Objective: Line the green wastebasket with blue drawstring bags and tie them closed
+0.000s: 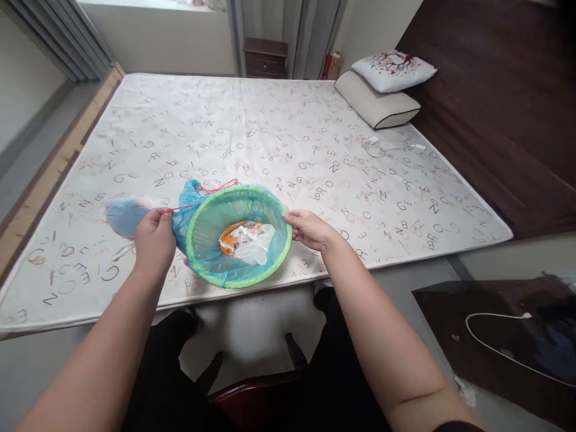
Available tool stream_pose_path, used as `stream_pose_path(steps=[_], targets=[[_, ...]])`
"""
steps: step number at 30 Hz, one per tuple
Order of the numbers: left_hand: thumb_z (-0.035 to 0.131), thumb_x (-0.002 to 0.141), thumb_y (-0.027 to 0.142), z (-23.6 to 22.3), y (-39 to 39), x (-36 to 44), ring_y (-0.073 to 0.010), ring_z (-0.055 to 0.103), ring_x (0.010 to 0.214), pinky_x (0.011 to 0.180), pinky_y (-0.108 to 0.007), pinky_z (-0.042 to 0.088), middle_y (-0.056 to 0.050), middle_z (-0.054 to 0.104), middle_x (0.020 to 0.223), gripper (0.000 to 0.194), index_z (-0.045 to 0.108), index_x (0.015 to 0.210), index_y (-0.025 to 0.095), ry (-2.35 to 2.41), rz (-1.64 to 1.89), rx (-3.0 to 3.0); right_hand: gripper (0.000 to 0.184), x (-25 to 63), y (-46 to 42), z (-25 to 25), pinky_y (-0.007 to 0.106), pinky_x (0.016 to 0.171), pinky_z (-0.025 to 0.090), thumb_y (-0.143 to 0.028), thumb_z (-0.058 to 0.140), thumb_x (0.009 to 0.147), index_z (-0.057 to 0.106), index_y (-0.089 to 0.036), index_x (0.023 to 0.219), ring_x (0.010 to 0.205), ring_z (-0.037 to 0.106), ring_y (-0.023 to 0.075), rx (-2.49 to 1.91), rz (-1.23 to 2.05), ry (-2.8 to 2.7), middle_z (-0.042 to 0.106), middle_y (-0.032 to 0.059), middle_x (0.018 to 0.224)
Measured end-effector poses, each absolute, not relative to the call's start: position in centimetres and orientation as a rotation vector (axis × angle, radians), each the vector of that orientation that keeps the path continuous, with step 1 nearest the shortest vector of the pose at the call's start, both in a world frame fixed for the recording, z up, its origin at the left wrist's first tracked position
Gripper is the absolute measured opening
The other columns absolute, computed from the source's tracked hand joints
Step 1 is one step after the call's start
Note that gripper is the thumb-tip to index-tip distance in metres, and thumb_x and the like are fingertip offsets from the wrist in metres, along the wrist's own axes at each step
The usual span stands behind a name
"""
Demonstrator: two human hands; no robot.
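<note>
A green mesh waste basket (211,277) rests on the near edge of the bed (270,132), lined with a blue plastic bag (186,198) that has a red drawstring. Crumpled white and orange rubbish (247,240) lies inside. My left hand (154,239) is closed on the blue bag's edge and red string at the basket's left rim. My right hand (310,229) pinches the bag at the right rim. A blurred roll of blue bags (123,216) lies on the bed just left of my left hand.
Two pillows (382,96) lie at the bed's far right by a dark headboard. A white cable (382,147) lies on the mattress. A dark cabinet (495,342) with another cable stands at lower right. A nightstand (265,57) is by the curtains.
</note>
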State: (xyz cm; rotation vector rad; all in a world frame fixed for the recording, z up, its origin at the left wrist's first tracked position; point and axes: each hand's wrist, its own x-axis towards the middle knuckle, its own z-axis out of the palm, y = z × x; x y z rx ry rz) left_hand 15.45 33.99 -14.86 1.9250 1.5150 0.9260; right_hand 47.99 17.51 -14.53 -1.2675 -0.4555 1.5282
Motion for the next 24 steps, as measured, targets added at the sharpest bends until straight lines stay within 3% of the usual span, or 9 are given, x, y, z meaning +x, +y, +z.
stream_pose_path(steps=[3,8,12,15,18,20,24], targets=[[0.053,0.097,0.034,-13.4,32.5,17.0,-0.0175,0.057,0.078,0.072,-0.031,0.046,0.0,0.067,0.084,0.021,0.068,0.096,0.019,1.552,1.09,1.708,0.027,47.5,17.9,-14.9,0.022,0.06,0.051,-0.034,0.086,0.078,0.067,-0.017,0.089,0.059,0.054,0.0081,-1.167,1.481,-0.378,0.065,-0.0013,0.071],[0.05,0.099,0.044,-12.1,28.1,20.4,-0.0179,0.053,0.065,0.062,-0.031,0.043,0.0,0.059,0.069,0.03,0.071,0.098,0.023,1.432,0.856,1.839,0.032,46.5,18.2,-15.2,0.024,0.068,0.056,-0.03,0.09,0.071,0.062,-0.019,0.084,0.069,0.063,0.0112,-1.103,1.407,-0.277,0.069,-0.0009,0.077],[0.051,0.099,0.048,-12.5,26.2,22.1,-0.0195,0.06,0.079,0.07,-0.031,0.048,-0.003,0.065,0.084,0.033,0.075,0.102,0.024,1.294,0.82,1.747,0.035,46.4,18.1,-15.3,0.028,0.077,0.058,-0.032,0.091,0.07,0.061,-0.02,0.083,0.077,0.068,0.0149,-1.064,1.454,-0.232,0.072,0.0014,0.083],[0.055,0.097,0.049,-13.1,26.0,23.2,-0.0164,0.056,0.068,0.06,-0.028,0.047,-0.001,0.06,0.079,0.032,0.074,0.107,0.025,1.195,0.838,1.433,0.029,45.9,18.2,-15.3,0.031,0.081,0.059,-0.033,0.087,0.076,0.063,-0.02,0.086,0.083,0.07,0.0173,-1.036,1.48,-0.243,0.073,0.0034,0.087],[0.06,0.093,0.053,-13.3,26.2,23.9,-0.0147,0.053,0.059,0.054,-0.027,0.046,0.0,0.057,0.074,0.034,0.069,0.115,0.027,1.02,0.809,1.176,0.023,45.1,18.4,-15.1,0.029,0.076,0.058,-0.04,0.075,0.088,0.064,-0.02,0.088,0.08,0.068,0.0167,-1.079,1.435,-0.2,0.071,0.0034,0.084],[0.064,0.091,0.054,-13.2,26.7,23.9,-0.0159,0.059,0.066,0.06,-0.029,0.051,-0.001,0.062,0.079,0.035,0.066,0.114,0.028,0.909,0.828,1.112,0.023,45.0,18.4,-14.9,0.028,0.07,0.057,-0.043,0.069,0.093,0.064,-0.021,0.09,0.076,0.065,0.0151,-1.152,1.409,-0.209,0.07,0.0029,0.084],[0.066,0.089,0.053,-13.2,28.6,22.6,-0.0189,0.067,0.08,0.071,-0.032,0.055,-0.004,0.068,0.086,0.03,0.066,0.102,0.026,0.929,0.997,1.1,0.025,45.7,17.9,-14.4,0.024,0.07,0.054,-0.044,0.073,0.09,0.067,-0.02,0.096,0.077,0.063,0.0118,-1.306,1.488,-0.48,0.07,0.0026,0.095]])
